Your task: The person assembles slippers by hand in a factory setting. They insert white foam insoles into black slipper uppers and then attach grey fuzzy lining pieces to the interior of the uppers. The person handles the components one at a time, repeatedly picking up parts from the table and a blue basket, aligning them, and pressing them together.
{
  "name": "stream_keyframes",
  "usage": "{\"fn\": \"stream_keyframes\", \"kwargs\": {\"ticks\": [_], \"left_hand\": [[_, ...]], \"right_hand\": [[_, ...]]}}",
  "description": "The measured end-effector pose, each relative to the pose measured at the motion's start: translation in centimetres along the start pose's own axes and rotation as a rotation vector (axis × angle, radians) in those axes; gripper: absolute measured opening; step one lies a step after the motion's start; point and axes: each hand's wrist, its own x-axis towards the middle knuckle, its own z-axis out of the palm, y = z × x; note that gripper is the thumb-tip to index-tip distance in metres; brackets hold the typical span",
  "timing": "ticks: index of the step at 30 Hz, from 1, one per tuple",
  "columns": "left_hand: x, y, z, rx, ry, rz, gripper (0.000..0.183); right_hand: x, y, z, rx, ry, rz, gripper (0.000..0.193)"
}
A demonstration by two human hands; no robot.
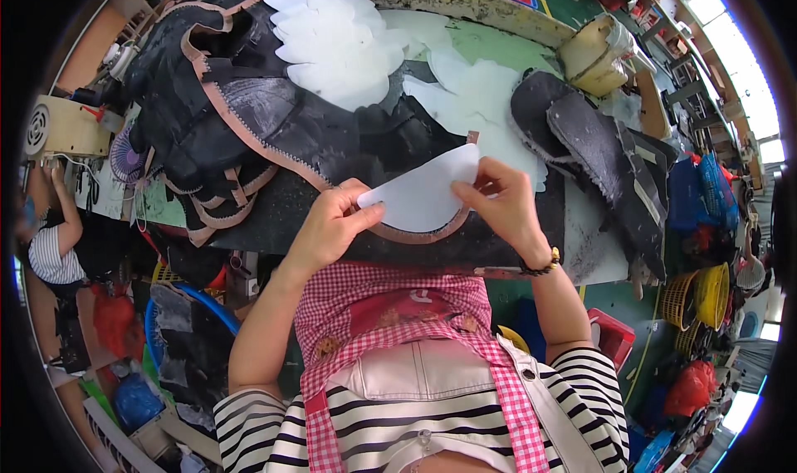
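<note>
Between my hands is a white, curved stiffener piece (421,192), thin and smooth, with one long straight side and a rounded lower side. My left hand (334,224) pinches its left end between thumb and fingers. Its right end is gripped by my right hand (503,201), thumb on the near face. Directly beneath lies a black shoe-upper-like piece (290,124) with a pinkish-brown zigzag-edged trim (411,236) curving under the white piece. At the far side, a fanned heap of similar white pieces (336,46) rests on the black material, and more white pieces (477,91) spread to its right.
Dark fuzzy-edged pads (594,141) lie at the table's right. A stained cream container (594,54) stands behind them. On the left are a small purple fan (127,153) and a cream machine (66,126); another person's arm (68,203) shows there. Yellow baskets (710,295) stand right.
</note>
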Motion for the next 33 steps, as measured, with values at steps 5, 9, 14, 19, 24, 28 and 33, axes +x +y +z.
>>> {"fn": "stream_keyframes", "kwargs": {"ticks": [5,9,14,19,24,28,33], "left_hand": [[0.8,-3.3,0.7,0.076,0.109,0.007,0.022],[1.2,-2.6,1.8,0.423,0.194,0.094,0.019],[1.3,-2.8,2.3,0.767,0.222,0.248,0.016],[1.7,-1.7,0.7,0.362,0.049,-0.030,0.019],[1.3,-1.6,1.5,0.630,0.085,0.121,0.019],[0.9,-1.8,2.6,0.875,0.223,0.221,0.018],[-1.3,-2.6,2.1,1.235,0.280,0.469,0.030]], "right_hand": [[0.2,1.3,0.6,-0.170,-0.047,0.058,0.026],[0.2,1.8,1.1,-0.381,-0.043,0.040,0.024],[-0.5,1.6,1.8,-0.453,0.074,-0.113,0.023],[0.6,1.1,0.6,-0.371,-0.078,0.060,0.027],[1.4,0.8,0.0,-0.427,-0.176,0.149,0.028],[0.2,0.2,0.0,-0.681,0.040,-0.133,0.033],[-1.7,0.3,0.6,-0.736,-0.110,-0.423,0.041]]}}
